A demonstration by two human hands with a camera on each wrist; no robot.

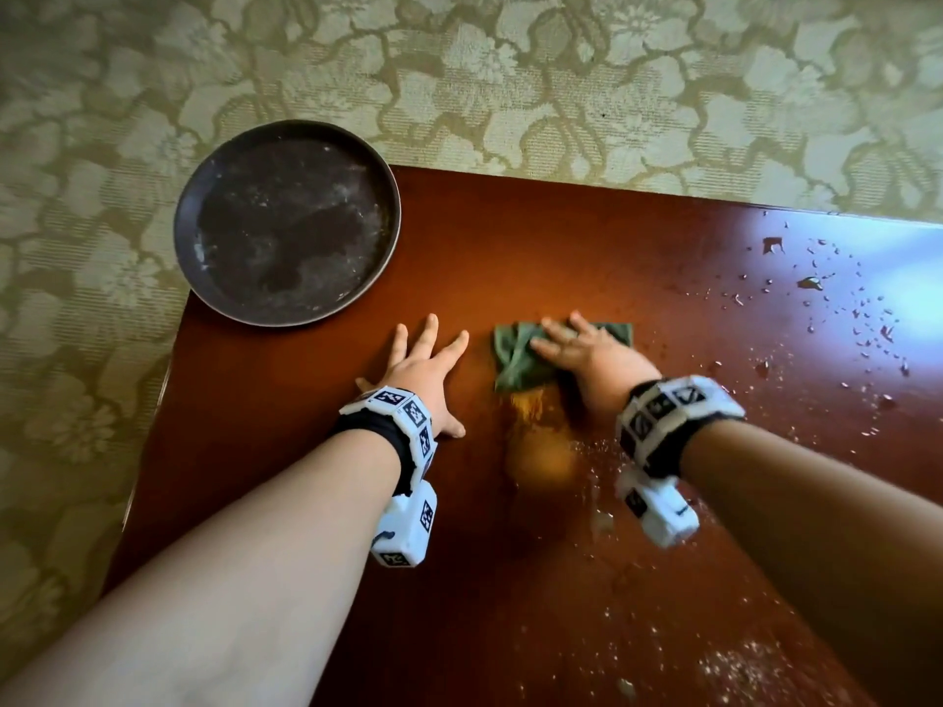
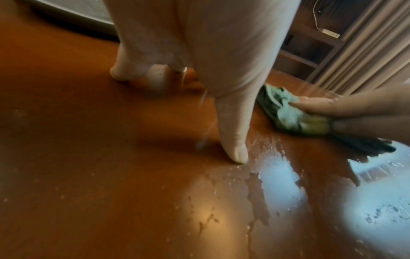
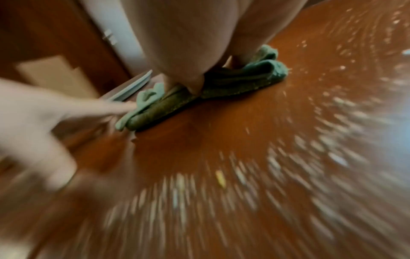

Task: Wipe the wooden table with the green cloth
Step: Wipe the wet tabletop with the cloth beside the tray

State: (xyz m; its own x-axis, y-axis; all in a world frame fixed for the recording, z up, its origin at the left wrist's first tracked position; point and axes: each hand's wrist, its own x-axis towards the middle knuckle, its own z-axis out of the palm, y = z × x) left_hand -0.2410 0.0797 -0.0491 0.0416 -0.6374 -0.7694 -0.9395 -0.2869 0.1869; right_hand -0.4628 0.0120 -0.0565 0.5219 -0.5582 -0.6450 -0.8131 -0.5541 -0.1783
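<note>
Left hand (image 2: 199,43) fingers (image 2: 235,140) splayed on wet wooden table (image 2: 88,175) beside green cloth (image 2: 288,115).

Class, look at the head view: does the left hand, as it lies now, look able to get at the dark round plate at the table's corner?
Probably yes. The left hand rests flat on the wooden table, holding nothing, and only bare tabletop lies between it and the dark plate.

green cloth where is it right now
In the head view the green cloth lies mid-table under the right hand, just right of the left hand.
</note>
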